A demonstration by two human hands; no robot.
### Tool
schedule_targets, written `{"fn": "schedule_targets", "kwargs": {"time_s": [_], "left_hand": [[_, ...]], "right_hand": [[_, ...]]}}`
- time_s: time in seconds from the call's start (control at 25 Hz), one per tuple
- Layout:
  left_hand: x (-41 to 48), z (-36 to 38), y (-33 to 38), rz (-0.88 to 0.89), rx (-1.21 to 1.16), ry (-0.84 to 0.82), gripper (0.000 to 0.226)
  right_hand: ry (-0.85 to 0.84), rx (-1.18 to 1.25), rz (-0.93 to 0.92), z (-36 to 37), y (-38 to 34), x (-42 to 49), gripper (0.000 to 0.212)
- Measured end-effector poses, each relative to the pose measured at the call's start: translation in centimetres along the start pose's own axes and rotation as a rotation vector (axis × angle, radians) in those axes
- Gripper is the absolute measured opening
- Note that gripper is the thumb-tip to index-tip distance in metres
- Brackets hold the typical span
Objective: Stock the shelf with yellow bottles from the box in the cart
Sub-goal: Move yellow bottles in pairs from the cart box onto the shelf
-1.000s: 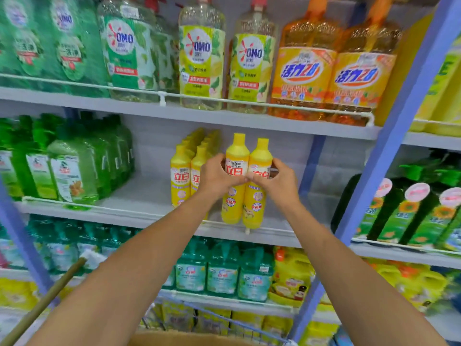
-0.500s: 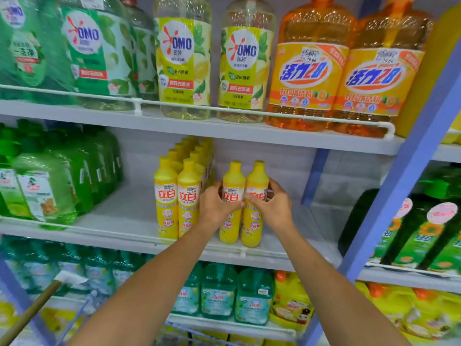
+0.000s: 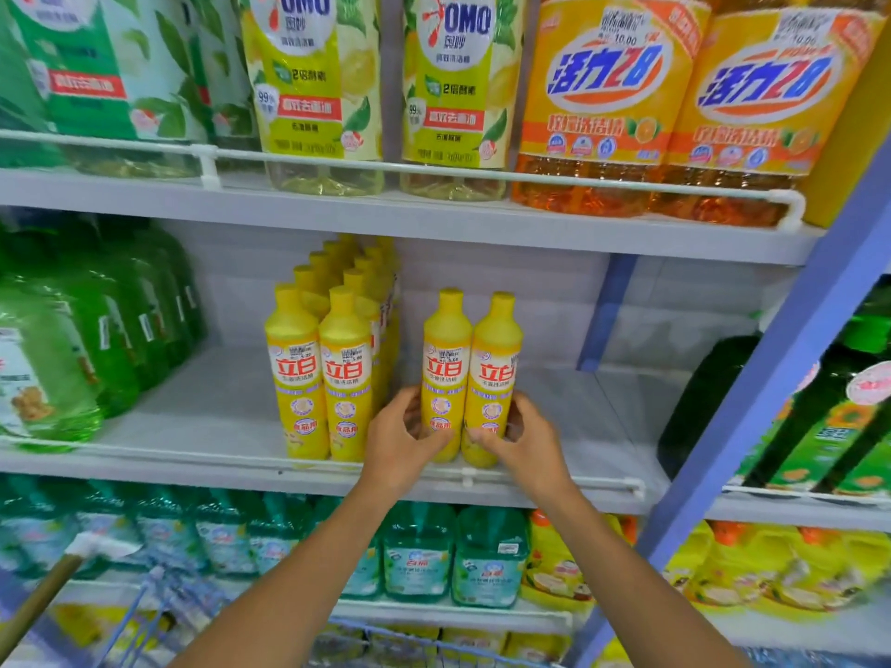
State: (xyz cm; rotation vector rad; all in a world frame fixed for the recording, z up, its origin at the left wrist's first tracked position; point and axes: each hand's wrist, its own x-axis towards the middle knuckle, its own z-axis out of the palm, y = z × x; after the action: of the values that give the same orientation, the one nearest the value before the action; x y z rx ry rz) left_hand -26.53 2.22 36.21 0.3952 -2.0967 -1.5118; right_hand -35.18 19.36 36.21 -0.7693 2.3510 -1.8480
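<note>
Two yellow bottles stand upright side by side on the white middle shelf (image 3: 217, 417). My left hand (image 3: 402, 438) grips the lower part of the left bottle (image 3: 446, 359). My right hand (image 3: 523, 438) grips the base of the right bottle (image 3: 496, 364). To their left, a small gap away, stand two rows of the same yellow bottles (image 3: 318, 368), running back into the shelf. The box is out of view; only the blue wire edge of the cart (image 3: 434, 641) shows at the bottom.
Green bottles (image 3: 62, 359) fill the shelf's left end. Bare shelf lies right of my hands up to the blue upright post (image 3: 790, 378). A white rail (image 3: 530, 479) runs along the shelf's front edge. Large bottles stand on the shelf above, teal ones below.
The two bottles went forward and down over the front rail and now stand on the shelf. My hands slid from the bottles' upper labels down to their bases.
</note>
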Motion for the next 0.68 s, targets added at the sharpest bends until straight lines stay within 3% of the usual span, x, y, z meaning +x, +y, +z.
{"fn": "schedule_targets", "kwargs": {"time_s": [0.4,0.68], "left_hand": [[2.0,1.9,0.5,-0.06,0.223,0.098,0.052],[4.1,2.5,-0.5,-0.105,0.244,0.096,0.059]], "right_hand": [[0.102,-0.104,0.018,1.0,-0.3,2.5,0.069],[0.103,-0.096,0.109,1.3,0.1,3.6,0.056]]}}
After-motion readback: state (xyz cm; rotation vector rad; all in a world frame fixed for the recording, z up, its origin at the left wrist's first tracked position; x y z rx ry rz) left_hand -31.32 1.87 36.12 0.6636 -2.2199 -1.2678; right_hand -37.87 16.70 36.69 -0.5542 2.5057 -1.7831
